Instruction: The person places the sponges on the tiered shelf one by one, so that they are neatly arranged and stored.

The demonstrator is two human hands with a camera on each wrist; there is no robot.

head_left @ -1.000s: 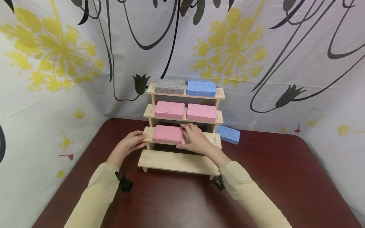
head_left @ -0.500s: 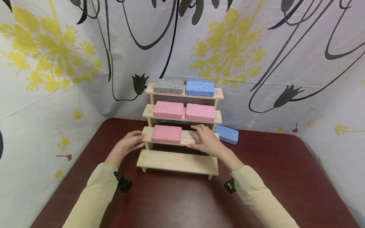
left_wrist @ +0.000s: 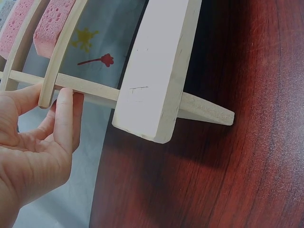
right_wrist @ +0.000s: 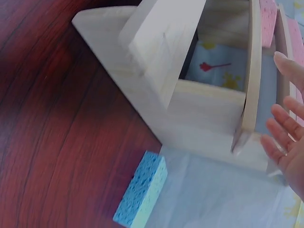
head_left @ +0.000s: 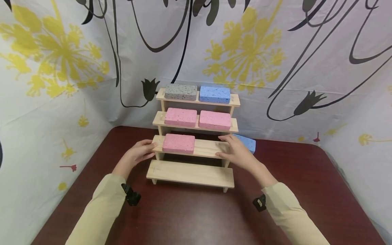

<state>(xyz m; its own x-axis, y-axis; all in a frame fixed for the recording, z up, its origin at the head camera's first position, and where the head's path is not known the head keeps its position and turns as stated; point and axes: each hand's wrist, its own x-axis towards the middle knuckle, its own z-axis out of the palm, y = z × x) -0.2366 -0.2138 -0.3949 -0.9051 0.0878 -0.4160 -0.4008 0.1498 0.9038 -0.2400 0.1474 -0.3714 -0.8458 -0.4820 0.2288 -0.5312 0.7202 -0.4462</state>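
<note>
A four-step wooden display stand [head_left: 190, 173] stands on the table. My left hand [head_left: 139, 153] pinches the left end of its second step from the bottom, thumb and fingers on either face of the board, as the left wrist view shows. On that step's left half lies a pink sponge [head_left: 179, 143]. Over the right end of the same step is my right hand [head_left: 240, 154], fingers spread and nothing held. Behind it, a blue sponge [head_left: 248, 143] lies on the table beside the stand; the right wrist view shows this blue sponge [right_wrist: 142, 187] whole.
One step up sit two pink sponges [head_left: 180, 117]. The top step bears a grey sponge [head_left: 181, 92] and another blue sponge [head_left: 214, 94]. Dark red table [head_left: 183, 217] extends in front and to both sides. A patterned cloth [head_left: 128, 61] hangs close behind the stand.
My right hand has left the pink sponge on the second step and moved right along the board to its end. The left hand keeps its hold on the stand.
</note>
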